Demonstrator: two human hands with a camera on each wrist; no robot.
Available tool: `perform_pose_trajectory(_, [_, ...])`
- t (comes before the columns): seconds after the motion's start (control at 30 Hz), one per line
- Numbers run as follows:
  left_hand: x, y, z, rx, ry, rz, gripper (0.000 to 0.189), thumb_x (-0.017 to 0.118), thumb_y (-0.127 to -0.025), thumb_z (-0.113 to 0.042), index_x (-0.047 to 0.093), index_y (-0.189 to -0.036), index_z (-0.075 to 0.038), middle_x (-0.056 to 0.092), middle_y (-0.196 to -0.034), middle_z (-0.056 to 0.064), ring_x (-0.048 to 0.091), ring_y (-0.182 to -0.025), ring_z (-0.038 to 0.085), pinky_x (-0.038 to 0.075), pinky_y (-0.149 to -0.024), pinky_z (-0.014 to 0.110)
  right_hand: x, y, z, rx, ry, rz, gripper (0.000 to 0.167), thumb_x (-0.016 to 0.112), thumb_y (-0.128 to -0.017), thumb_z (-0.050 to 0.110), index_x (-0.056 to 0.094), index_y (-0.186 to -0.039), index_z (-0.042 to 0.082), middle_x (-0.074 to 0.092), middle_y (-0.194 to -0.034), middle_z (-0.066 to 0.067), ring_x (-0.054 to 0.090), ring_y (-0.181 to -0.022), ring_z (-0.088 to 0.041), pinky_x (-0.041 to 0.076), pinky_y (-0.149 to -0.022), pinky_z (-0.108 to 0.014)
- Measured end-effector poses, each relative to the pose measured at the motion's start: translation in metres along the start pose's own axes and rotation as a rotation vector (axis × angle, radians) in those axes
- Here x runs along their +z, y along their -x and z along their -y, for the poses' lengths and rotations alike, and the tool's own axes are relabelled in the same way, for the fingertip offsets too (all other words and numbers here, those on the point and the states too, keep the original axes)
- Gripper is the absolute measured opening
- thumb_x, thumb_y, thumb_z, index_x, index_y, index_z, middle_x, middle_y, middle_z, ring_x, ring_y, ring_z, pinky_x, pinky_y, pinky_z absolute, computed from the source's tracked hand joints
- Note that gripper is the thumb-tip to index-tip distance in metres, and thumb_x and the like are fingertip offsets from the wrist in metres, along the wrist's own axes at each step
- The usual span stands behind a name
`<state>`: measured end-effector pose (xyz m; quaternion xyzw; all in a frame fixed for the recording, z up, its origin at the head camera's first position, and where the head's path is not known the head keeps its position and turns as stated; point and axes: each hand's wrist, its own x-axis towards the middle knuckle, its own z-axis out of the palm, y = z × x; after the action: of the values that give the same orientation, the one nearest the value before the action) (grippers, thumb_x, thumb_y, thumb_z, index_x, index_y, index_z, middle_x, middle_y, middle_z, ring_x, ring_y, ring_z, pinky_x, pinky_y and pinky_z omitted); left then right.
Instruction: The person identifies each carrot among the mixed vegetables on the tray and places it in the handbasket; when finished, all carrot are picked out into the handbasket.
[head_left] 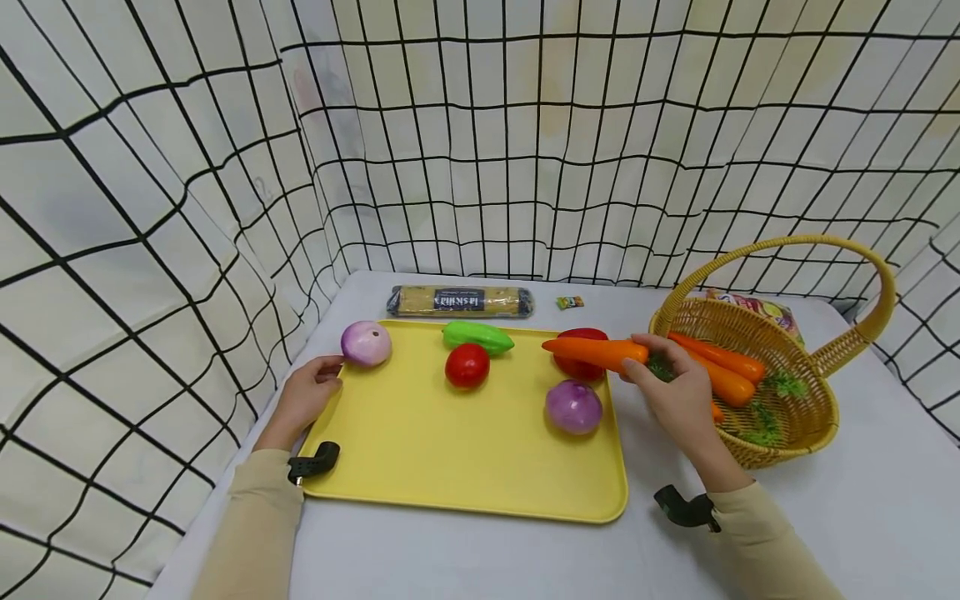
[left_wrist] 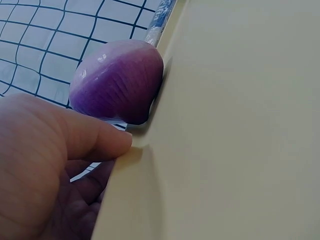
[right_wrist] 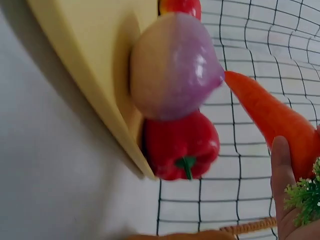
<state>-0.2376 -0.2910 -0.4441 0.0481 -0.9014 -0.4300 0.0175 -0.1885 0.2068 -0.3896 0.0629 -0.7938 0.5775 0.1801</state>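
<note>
My right hand (head_left: pixel 678 396) grips an orange carrot (head_left: pixel 596 352) near its leafy end, and the pointed end juts left over the yellow tray (head_left: pixel 450 450). Behind it, a red bell pepper (right_wrist: pixel 181 145) is partly covered in the head view. A purple onion (head_left: pixel 573 407) lies on the tray's right side. With the thumb on the rim and the other fingers curled below it, my left hand (head_left: pixel 307 396) holds the tray's left edge. Just beyond that thumb sits another onion (left_wrist: pixel 120 82), at the tray's far left corner. A tomato (head_left: pixel 467 366) and a green pepper (head_left: pixel 477 337) lie farther in.
To the right stands a wicker basket (head_left: pixel 821 412) with a tall handle, holding several carrots (head_left: pixel 723 360). Behind the tray lie a pasta pack (head_left: pixel 461 301) and a small packet (head_left: pixel 570 302). Another colourful packet (head_left: pixel 765 310) is behind the basket. Black netting (head_left: pixel 480 158) encloses the table.
</note>
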Motion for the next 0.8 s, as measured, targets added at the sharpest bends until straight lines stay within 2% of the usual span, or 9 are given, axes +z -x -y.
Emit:
perform_pose_trajectory(0.07, [0.000, 0.001, 0.001, -0.002, 0.004, 0.004, 0.042, 0.049, -0.098, -0.007, 0.048, -0.138, 0.004, 0.053, -0.133, 0.027, 0.051, -0.119, 0.038, 0.042, -0.098, 0.046, -0.006, 0.002, 0.000, -0.017, 0.062, -0.034, 0.038, 0.068, -0.093, 0.022, 0.063, -0.126, 0.006, 0.065, -0.115, -0.011, 0.066, -0.087, -0.005, 0.051, -0.077, -0.014])
perform_pose_trajectory(0.2, [0.001, 0.001, 0.003, -0.001, -0.004, 0.002, 0.042, 0.049, -0.098, -0.007, 0.048, -0.139, 0.004, 0.053, -0.133, 0.027, 0.051, -0.119, 0.038, 0.042, -0.099, 0.047, -0.020, 0.006, -0.003, 0.000, 0.096, -0.082, 0.037, 0.069, -0.092, 0.022, 0.064, -0.126, 0.006, 0.064, -0.113, 0.001, 0.056, -0.096, -0.007, 0.049, -0.075, -0.012])
perform_pose_trajectory(0.27, [0.000, 0.001, 0.004, -0.002, -0.010, -0.002, 0.042, 0.049, -0.098, -0.007, 0.048, -0.139, 0.003, 0.053, -0.133, 0.027, 0.051, -0.119, 0.038, 0.042, -0.099, 0.047, -0.027, 0.008, -0.005, 0.002, 0.070, -0.092, 0.038, 0.069, -0.092, 0.020, 0.064, -0.126, 0.004, 0.064, -0.110, 0.005, 0.058, -0.095, -0.008, 0.052, -0.074, -0.014])
perform_pose_trajectory(0.37, [0.000, 0.000, 0.005, 0.003, -0.017, -0.005, 0.043, 0.049, -0.098, -0.008, 0.048, -0.139, 0.003, 0.053, -0.133, 0.027, 0.051, -0.119, 0.038, 0.042, -0.099, 0.047, -0.039, 0.009, -0.006, -0.001, 0.032, -0.109, 0.036, 0.068, -0.093, 0.017, 0.063, -0.125, 0.001, 0.064, -0.104, 0.007, 0.065, -0.085, -0.006, 0.056, -0.069, -0.018])
perform_pose_trajectory(0.5, [0.001, -0.003, 0.006, 0.020, -0.025, -0.015, 0.042, 0.049, -0.097, -0.007, 0.049, -0.138, 0.004, 0.054, -0.132, 0.027, 0.052, -0.118, 0.038, 0.042, -0.099, 0.047, -0.054, 0.009, -0.008, 0.032, -0.073, -0.147, 0.034, 0.065, -0.094, 0.015, 0.062, -0.123, -0.003, 0.064, -0.101, 0.000, 0.068, -0.073, -0.008, 0.056, -0.065, -0.020])
perform_pose_trajectory(0.67, [0.000, -0.004, 0.007, 0.033, -0.030, -0.026, 0.042, 0.049, -0.096, -0.006, 0.050, -0.137, 0.005, 0.055, -0.131, 0.028, 0.053, -0.117, 0.039, 0.043, -0.099, 0.047, -0.068, 0.006, -0.012, 0.078, -0.148, -0.250, 0.028, 0.063, -0.095, 0.013, 0.065, -0.119, -0.001, 0.061, -0.103, -0.002, 0.059, -0.086, -0.011, 0.052, -0.070, -0.012])
perform_pose_trajectory(0.8, [-0.001, -0.004, 0.008, 0.029, -0.034, -0.025, 0.042, 0.049, -0.096, -0.006, 0.049, -0.137, 0.005, 0.055, -0.131, 0.028, 0.053, -0.117, 0.039, 0.043, -0.099, 0.048, -0.078, 0.003, -0.015, 0.096, -0.209, -0.321, 0.024, 0.060, -0.096, 0.011, 0.066, -0.116, -0.002, 0.059, -0.100, -0.004, 0.053, -0.090, -0.015, 0.049, -0.071, -0.011])
